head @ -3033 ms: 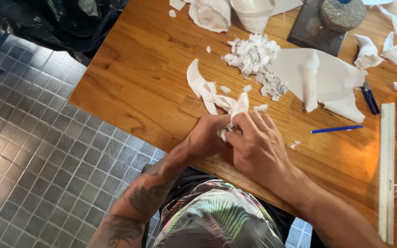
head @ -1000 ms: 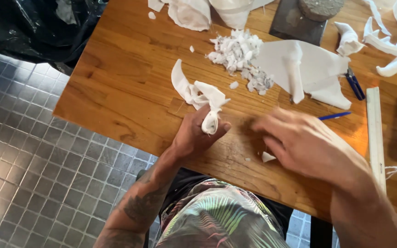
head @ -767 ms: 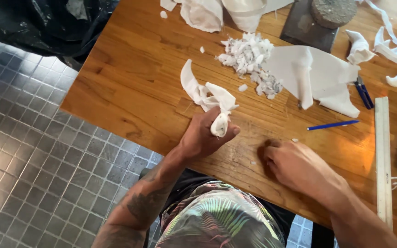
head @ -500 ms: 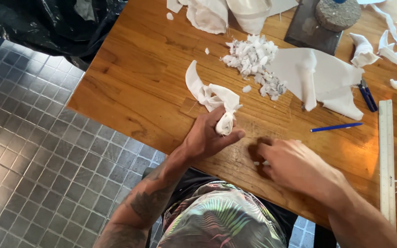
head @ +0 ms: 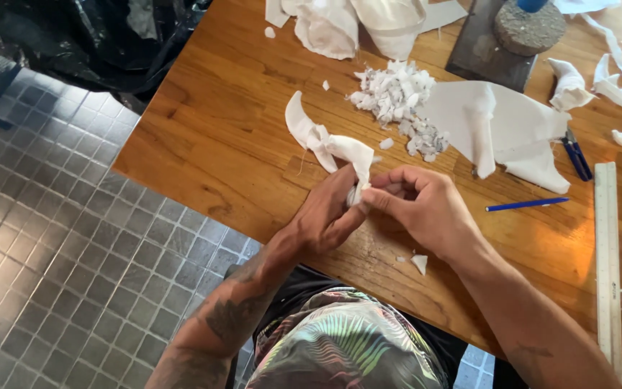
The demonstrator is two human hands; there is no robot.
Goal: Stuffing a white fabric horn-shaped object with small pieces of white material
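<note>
both the left hand (head: 325, 216) and right hand (head: 426, 209) pinch the white fabric strip (head: 329, 144); it looks light, soft and floppy, best held near its end.

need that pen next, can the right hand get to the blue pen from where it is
Probably yes. The blue pen lies on bare wood just beyond the right hand, nothing between them. But that hand, with the left hand, is pinching the white strip, so it must let go first.

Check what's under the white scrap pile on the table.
The scrap pile sits on the bare wooden table; its right edge overlaps a white sheet. Anything beneath the heap's middle is covered.
</note>
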